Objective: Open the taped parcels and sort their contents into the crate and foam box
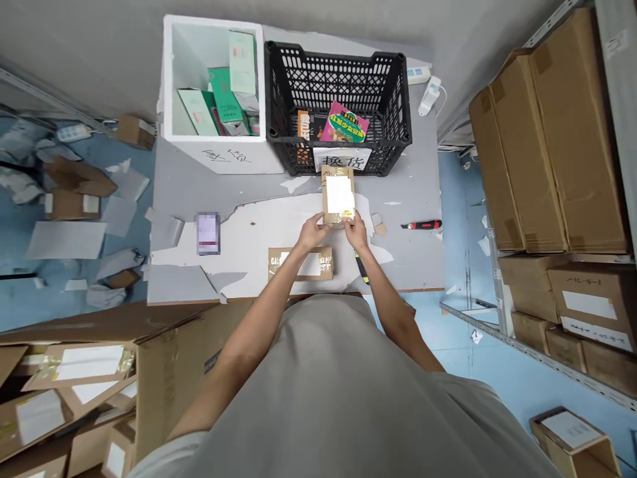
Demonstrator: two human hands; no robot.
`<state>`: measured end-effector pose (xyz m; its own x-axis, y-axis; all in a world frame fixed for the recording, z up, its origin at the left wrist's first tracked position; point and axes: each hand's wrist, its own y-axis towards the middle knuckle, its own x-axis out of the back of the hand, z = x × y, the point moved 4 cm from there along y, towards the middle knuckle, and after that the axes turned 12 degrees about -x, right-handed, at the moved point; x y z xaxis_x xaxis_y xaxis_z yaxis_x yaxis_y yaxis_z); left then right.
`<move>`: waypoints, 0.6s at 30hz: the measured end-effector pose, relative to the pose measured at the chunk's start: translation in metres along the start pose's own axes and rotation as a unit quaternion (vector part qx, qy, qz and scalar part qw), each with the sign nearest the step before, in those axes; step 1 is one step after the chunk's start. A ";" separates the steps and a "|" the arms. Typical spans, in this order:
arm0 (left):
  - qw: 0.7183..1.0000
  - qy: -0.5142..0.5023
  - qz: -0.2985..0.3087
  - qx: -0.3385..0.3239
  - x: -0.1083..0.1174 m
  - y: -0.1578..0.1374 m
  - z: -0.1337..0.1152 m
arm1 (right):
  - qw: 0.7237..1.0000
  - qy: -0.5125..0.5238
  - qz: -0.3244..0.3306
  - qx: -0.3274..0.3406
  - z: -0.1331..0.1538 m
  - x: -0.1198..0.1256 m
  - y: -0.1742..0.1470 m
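A small brown cardboard box (339,194) with a white label and clear tape is held between my two hands over the middle of the table. My left hand (313,232) grips its near left corner, and my right hand (356,232) its near right corner, fingers partly hidden. Just in front of my body lies a second taped cardboard box (300,263), partly behind my left forearm. A yellow and black box cutter (362,268) rests beside my right wrist. Farther right is a red and black box cutter (422,225) with its blade toward me.
A white foam box (213,143) with green packs and a black plastic crate (338,60) with bright packets stand at the table's back. A phone (208,234) lies left. Stacked cartons (537,133) fill the right shelf; a big carton (184,372) of parcels stands front left.
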<state>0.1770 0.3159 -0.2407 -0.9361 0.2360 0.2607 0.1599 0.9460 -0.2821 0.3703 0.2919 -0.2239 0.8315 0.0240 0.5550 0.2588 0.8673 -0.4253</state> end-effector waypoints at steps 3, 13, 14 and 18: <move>1.000 0.002 -0.029 -0.005 0.021 0.004 -0.002 | 0.999 0.035 0.023 -0.025 0.011 -0.019 0.008; 0.978 0.146 -0.130 -0.072 0.085 -0.082 0.039 | 0.988 -0.045 -0.028 -0.142 -0.100 0.003 -0.021; 0.977 0.150 -0.141 -0.065 0.092 -0.098 0.047 | 0.985 -0.070 -0.034 -0.155 -0.114 0.006 -0.032; 0.982 0.131 -0.136 -0.011 0.110 -0.145 0.073 | 0.976 -0.114 -0.045 -0.178 -0.142 0.004 -0.068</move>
<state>0.0279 0.1886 -0.2381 -0.8329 0.0194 0.5530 -0.0764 0.9858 -0.1497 0.4261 0.1621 -0.2937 0.6778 0.1012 0.7282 0.5134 0.6439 -0.5673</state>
